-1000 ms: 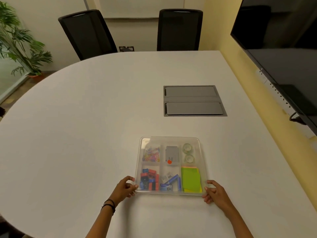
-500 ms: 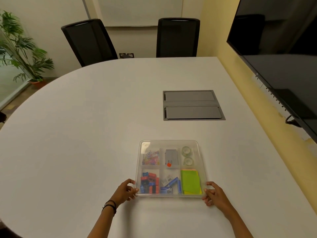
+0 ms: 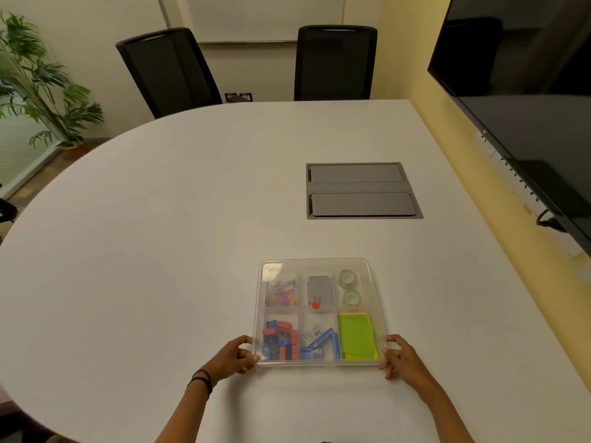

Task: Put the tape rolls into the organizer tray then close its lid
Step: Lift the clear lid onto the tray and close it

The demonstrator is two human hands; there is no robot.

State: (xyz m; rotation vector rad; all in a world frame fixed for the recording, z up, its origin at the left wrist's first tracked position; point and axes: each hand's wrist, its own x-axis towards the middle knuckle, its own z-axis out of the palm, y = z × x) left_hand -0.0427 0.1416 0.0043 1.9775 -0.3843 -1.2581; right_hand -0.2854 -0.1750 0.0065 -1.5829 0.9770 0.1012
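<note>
Clear plastic organizer tray (image 3: 371,314) sits on the white table (image 3: 160,251), lid (image 3: 315,266) on top. Left hand (image 3: 232,359) pinches the near-left corner, right hand (image 3: 401,358) pinches the near-right corner; one black band on the left wrist. Six compartments, two rows of three. Near row: red and blue binder clips (image 3: 280,344), blue stapler (image 3: 319,345) with a staple box, green sticky notes (image 3: 356,337). Far row: coloured paper clips (image 3: 282,294), one grey box with a red dot (image 3: 318,290), two tape rolls (image 3: 349,287) in the far-right compartment, one behind the other. Beyond: one grey cable hatch (image 3: 363,190) with two flaps. Two black chairs (image 3: 334,62) at the far edge, one potted plant (image 3: 41,84) left, one dark screen (image 3: 524,107) right.
</note>
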